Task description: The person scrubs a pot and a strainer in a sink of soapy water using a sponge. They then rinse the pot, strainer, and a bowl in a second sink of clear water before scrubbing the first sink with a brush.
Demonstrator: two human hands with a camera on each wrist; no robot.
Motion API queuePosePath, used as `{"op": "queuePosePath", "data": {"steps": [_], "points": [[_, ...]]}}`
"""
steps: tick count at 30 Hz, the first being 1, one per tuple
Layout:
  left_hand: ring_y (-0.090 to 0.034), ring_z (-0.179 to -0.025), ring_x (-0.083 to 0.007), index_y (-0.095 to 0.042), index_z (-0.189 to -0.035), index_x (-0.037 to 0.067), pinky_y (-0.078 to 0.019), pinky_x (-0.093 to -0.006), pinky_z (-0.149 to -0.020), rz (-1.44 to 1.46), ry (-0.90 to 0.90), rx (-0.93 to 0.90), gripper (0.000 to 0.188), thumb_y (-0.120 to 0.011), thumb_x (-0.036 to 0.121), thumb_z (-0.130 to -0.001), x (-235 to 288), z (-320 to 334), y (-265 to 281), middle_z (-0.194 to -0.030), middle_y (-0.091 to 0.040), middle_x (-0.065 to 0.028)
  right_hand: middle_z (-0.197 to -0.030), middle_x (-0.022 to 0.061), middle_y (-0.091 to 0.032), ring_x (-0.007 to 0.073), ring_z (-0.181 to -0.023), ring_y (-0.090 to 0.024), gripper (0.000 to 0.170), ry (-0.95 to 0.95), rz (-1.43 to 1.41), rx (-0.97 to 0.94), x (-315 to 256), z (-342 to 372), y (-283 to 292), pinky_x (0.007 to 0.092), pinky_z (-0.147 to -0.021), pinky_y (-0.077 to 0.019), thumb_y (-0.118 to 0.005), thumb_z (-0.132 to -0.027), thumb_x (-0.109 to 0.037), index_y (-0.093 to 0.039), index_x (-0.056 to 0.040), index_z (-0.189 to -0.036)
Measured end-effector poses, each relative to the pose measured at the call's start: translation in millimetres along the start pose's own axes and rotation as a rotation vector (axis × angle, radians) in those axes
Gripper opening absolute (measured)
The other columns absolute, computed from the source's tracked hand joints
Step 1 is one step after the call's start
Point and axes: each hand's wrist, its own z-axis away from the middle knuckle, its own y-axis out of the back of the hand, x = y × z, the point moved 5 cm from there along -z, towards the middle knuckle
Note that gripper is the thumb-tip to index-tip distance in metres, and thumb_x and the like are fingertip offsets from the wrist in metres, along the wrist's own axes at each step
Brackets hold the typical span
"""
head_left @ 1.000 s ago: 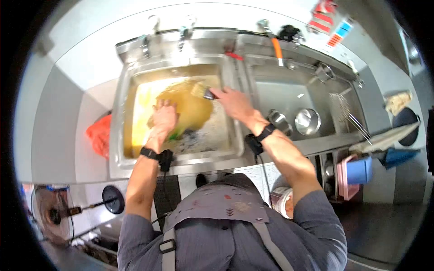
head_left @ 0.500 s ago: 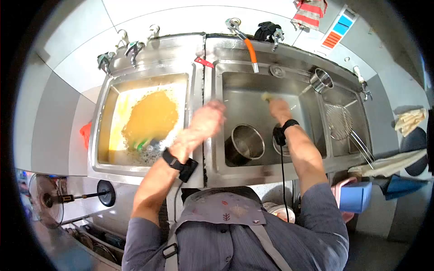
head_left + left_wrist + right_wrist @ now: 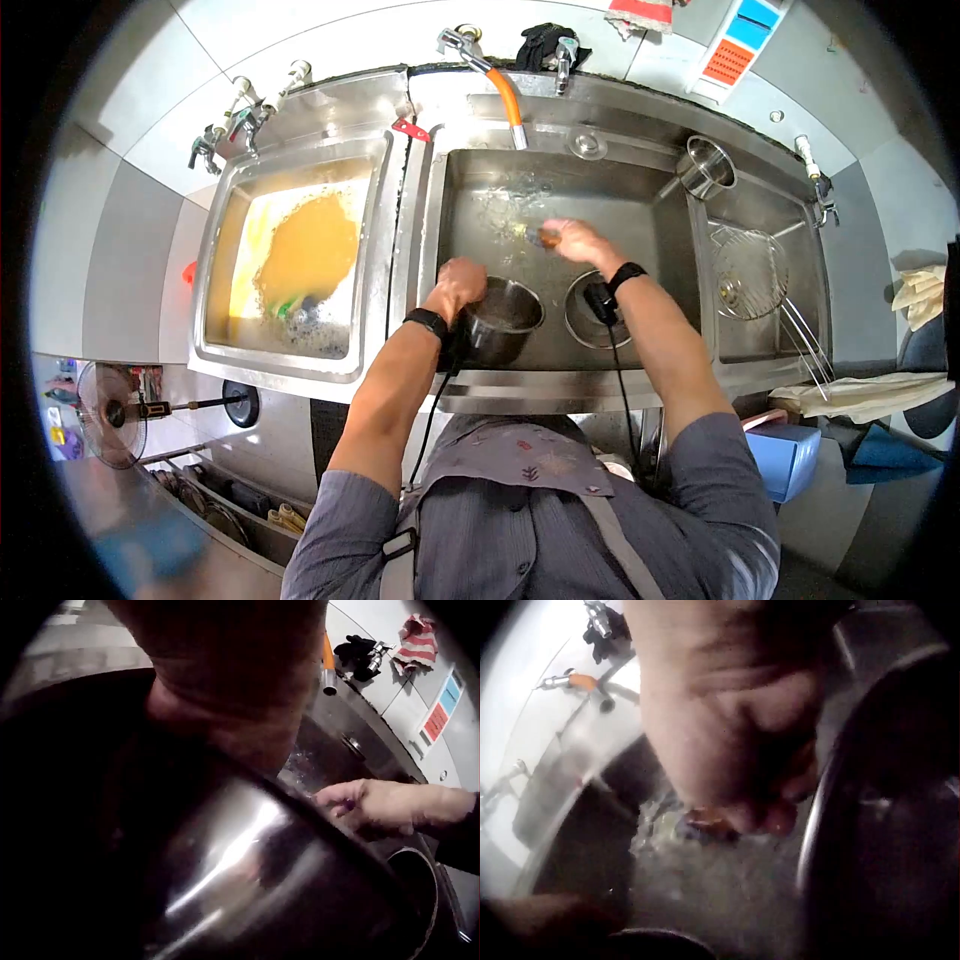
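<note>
In the head view my left hand (image 3: 462,280) grips the left rim of a deep metal pot (image 3: 500,340) in the middle basin. The pot's shiny wall (image 3: 232,862) fills much of the left wrist view. My right hand (image 3: 580,241) holds a brush (image 3: 548,238) with pale bristles low over the basin. Splashing water (image 3: 510,195) shows just beyond the brush. In the right wrist view my curled fingers (image 3: 761,817) hide most of the brush. A second metal pot (image 3: 580,325) sits below my right wrist.
The left basin (image 3: 375,220) holds yellowish, foamy liquid. An orange-hosed faucet (image 3: 505,95) hangs over the middle basin's back edge. A metal cup (image 3: 708,168) stands on the divider, and a wire strainer (image 3: 750,275) lies over the right basin. A red-handled item (image 3: 411,130) rests between basins.
Both hands have moved from the left basin to the middle one, the right still holding the brush. My left hand has taken hold of the pot's rim, and water now splashes there.
</note>
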Motion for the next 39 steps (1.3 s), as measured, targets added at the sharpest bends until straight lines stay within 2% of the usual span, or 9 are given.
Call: {"op": "queuePosePath", "data": {"steps": [5, 9, 15, 17, 18, 21, 30, 34, 39], "points": [[-0.073, -0.108, -0.0353, -0.076, -0.113, 0.007, -0.0583, -0.0414, -0.093, 0.035, 0.07, 0.217, 0.029, -0.053, 0.017, -0.098, 14.5, -0.7, 25.9, -0.114, -0.075, -0.0161, -0.109, 0.024, -0.071, 0.0469, -0.099, -0.067, 0.027, -0.2, 0.17, 0.237, 46.0, 31.1, 32.7, 0.0553, -0.085, -0.0516, -0.057, -0.095, -0.014, -0.065, -0.0028, -0.118], [-0.071, -0.103, -0.0445, -0.072, -0.11, 0.003, -0.0584, -0.0488, -0.09, 0.189, 0.03, 0.367, 0.027, -0.051, 0.013, -0.095, 10.5, -5.1, 27.1, -0.108, -0.073, -0.0253, -0.111, 0.0246, -0.071, 0.0464, -0.103, -0.066, 0.03, -0.254, 0.213, 0.119, 94.8, 38.5, 7.6, 0.0542, -0.086, -0.0521, -0.055, -0.096, -0.016, -0.066, -0.0028, -0.12], [-0.07, -0.102, -0.0469, -0.066, -0.112, 0.002, -0.0564, -0.0527, -0.09, 0.387, 0.172, 0.464, 0.025, -0.049, 0.013, -0.097, 4.4, -3.2, 17.3, -0.104, -0.073, -0.025, -0.119, 0.0231, -0.071, 0.0436, -0.112, -0.064, 0.05, -0.165, -0.044, 0.383, 54.0, 96.7, 31.2, 0.0507, -0.093, -0.0516, -0.063, -0.094, -0.04, -0.066, -0.0016, -0.126], [-0.069, -0.102, -0.0483, -0.065, -0.113, 0.003, -0.0559, -0.0539, -0.089, 0.422, 0.15, 0.531, 0.024, -0.05, 0.012, -0.096, 0.7, -2.1, 13.3, -0.104, -0.073, -0.0263, -0.118, 0.0239, -0.071, 0.0431, -0.109, -0.066, 0.062, -0.101, 0.075, -0.051, 32.7, 123.6, 26.9, 0.0492, -0.092, -0.0528, -0.069, -0.086, -0.048, -0.067, -0.0003, -0.125], [-0.069, -0.101, -0.0496, -0.064, -0.113, 0.004, -0.0554, -0.0551, -0.089, 0.459, 0.132, 0.6, 0.024, -0.05, 0.012, -0.096, 0.2, -0.1, 11.8, -0.103, -0.073, -0.0276, -0.118, 0.0239, -0.071, 0.0431, -0.109, -0.066, 0.062, -0.098, 0.075, -0.053, 30.3, 130.7, 25.6, 0.0492, -0.092, -0.0528, -0.069, -0.086, -0.048, -0.067, -0.0003, -0.125], [-0.068, -0.103, -0.0499, -0.064, -0.114, 0.004, -0.0549, -0.0549, -0.091, 0.584, 0.179, 0.645, 0.025, -0.053, 0.011, -0.093, 2.2, 17.9, 18.4, -0.102, -0.072, -0.0293, -0.103, 0.0291, -0.071, 0.0431, -0.094, -0.07, 0.032, -0.222, 0.461, -0.214, 70.3, 124.8, -1.5, 0.0491, -0.083, -0.0557, -0.07, -0.081, -0.018, -0.074, 0.0026, -0.105], [-0.071, -0.104, -0.0419, -0.065, -0.12, 0.001, -0.0571, -0.0474, -0.092, 0.74, 0.379, 0.46, 0.035, -0.056, 0.011, -0.087, 0.4, 27.8, -6.1, -0.105, -0.073, -0.0278, -0.113, 0.0257, -0.072, 0.0415, -0.102, -0.071, 0.024, -0.279, 0.288, 0.014, 86.4, 99.0, 18.4, 0.0494, -0.088, -0.0574, -0.063, -0.088, -0.009, -0.074, 0.003, -0.105], [-0.069, -0.109, -0.0413, -0.063, -0.127, 0.006, -0.0554, -0.0479, -0.097, 0.789, 0.475, 0.535, 0.042, -0.057, 0.008, -0.086, -8.0, 13.1, -30.7, -0.114, -0.071, -0.0262, -0.123, 0.0311, -0.066, 0.047, -0.103, -0.07, 0.036, -0.125, 0.315, 0.342, 100.5, 90.8, 28.1, 0.0513, -0.088, -0.0581, -0.057, -0.089, -0.006, -0.063, 0.0075, -0.122], [-0.066, -0.114, -0.0427, -0.065, -0.128, 0.006, -0.0535, -0.0476, -0.099, 0.792, 0.393, 0.617, 0.042, -0.06, 0.008, -0.086, -0.9, -0.6, -36.8, -0.119, -0.07, -0.0243, -0.154, 0.0353, -0.035, 0.0473, -0.093, -0.072, 0.061, -0.161, 0.322, 0.372, 97.7, 89.9, 20.4, 0.0507, -0.089, -0.0606, -0.049, -0.095, -0.007, -0.029, 0.0078, -0.151]]}}
